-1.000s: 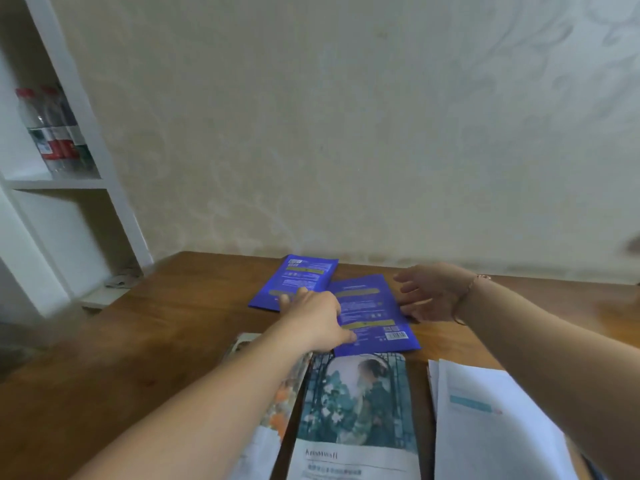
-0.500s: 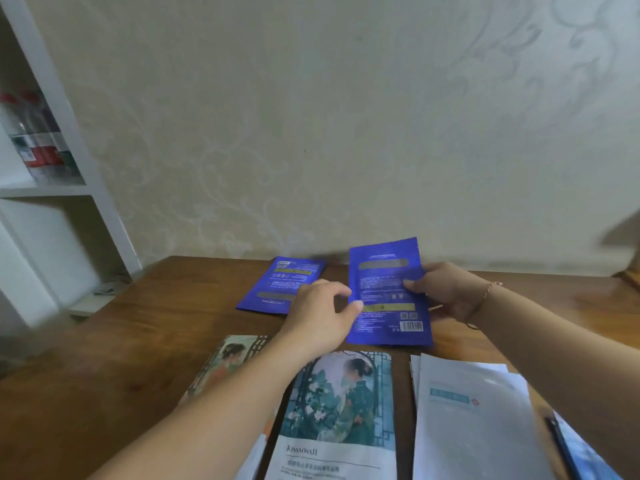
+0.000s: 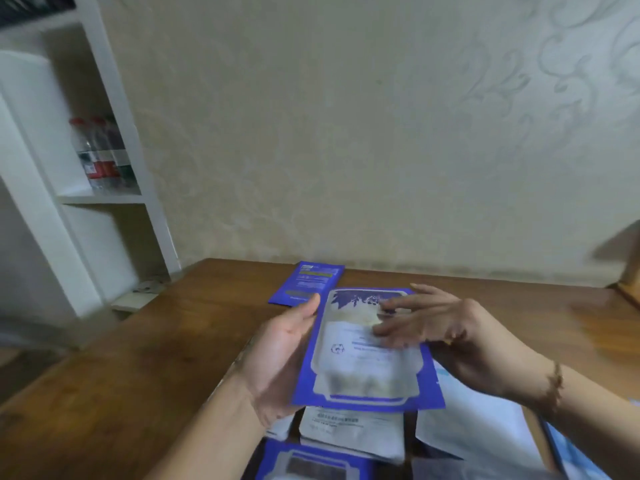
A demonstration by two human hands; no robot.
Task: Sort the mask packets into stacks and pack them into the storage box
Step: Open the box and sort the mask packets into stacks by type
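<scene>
My left hand (image 3: 277,355) holds a blue mask packet (image 3: 363,372) with a pale front panel by its left edge, lifted above the wooden table (image 3: 145,358), thumb on top. Over the packet's upper right part, my right hand (image 3: 446,337) hovers, blurred, its fingers spread and straight. A second blue packet (image 3: 308,282) lies flat farther back on the table. Below the held one lie a white packet (image 3: 349,431), another blue packet (image 3: 308,465) at the bottom edge, and white packets (image 3: 478,427) to the right. No storage box is in view.
A white shelf unit (image 3: 114,140) stands at the left with bottles (image 3: 100,157) on one shelf. A patterned wall (image 3: 346,133) runs behind the table's far edge. A brown object (image 3: 628,282) shows at the right edge.
The blue packet has been lifted off the table, turned over to its pale front and brought nearer. My left hand now holds it; my right hand has let go and spread its fingers.
</scene>
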